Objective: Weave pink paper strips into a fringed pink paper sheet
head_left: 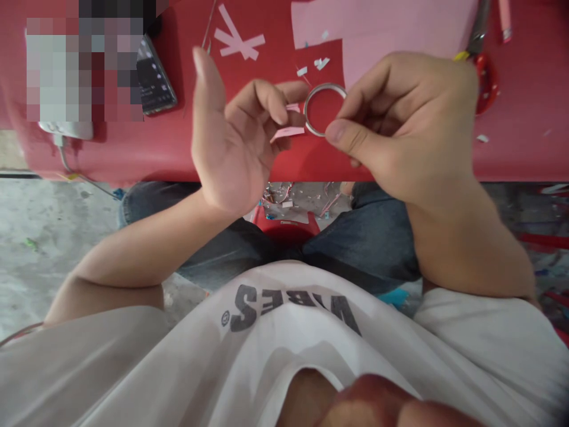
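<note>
My right hand [400, 118] pinches a thin silver ring [320, 110] between thumb and fingers, holding it above the front edge of the red table [524, 148]. My left hand [235, 130] is raised palm-up beside the ring, thumb pointing up. Its curled fingers hold a small pink paper strip [288, 132] whose end reaches the ring's left side. A second pink bit shows at the fingertips just above it.
On the table lie a pink sheet [377, 29], crossed pale strips [237, 40], tiny paper scraps [320, 62], a phone [153, 74] at the left, red-handled scissors [482, 53] and a pink pen [504, 21] at the right. My knees and a red stool [287, 228] are below.
</note>
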`<action>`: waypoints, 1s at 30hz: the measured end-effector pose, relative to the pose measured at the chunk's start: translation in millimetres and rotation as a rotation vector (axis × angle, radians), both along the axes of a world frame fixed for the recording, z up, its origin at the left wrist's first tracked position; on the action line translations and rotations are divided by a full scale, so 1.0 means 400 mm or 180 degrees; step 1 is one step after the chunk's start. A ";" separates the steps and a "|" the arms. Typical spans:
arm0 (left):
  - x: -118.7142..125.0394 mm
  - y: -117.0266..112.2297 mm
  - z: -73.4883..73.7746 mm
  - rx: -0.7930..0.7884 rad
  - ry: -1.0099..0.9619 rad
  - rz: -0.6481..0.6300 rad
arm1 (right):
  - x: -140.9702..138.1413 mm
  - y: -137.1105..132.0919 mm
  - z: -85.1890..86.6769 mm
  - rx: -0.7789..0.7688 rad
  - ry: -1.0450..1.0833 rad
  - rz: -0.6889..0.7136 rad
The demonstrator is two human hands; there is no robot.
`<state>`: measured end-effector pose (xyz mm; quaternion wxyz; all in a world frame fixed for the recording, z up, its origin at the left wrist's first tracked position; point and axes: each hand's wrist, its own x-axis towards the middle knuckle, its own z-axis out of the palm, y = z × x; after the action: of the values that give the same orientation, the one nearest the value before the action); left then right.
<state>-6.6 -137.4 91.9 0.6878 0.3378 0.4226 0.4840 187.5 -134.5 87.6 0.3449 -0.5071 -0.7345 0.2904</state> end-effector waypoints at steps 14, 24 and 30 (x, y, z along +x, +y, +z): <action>-0.002 -0.008 0.004 -0.0472 -0.0397 -0.0611 | 0.016 -0.003 -0.020 0.1638 -0.1817 -0.0191; -0.029 -0.004 0.003 -0.0497 -0.0434 -0.0814 | 0.008 0.025 -0.040 0.2028 -0.2038 0.0001; -0.062 0.036 0.004 -0.0394 0.0041 -0.1065 | -0.001 0.032 -0.039 0.1966 -0.2041 -0.0047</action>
<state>-31.4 -123.0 93.4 0.7755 0.3635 0.3939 0.3337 187.0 -121.6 71.8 0.2370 -0.4500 -0.8530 -0.1170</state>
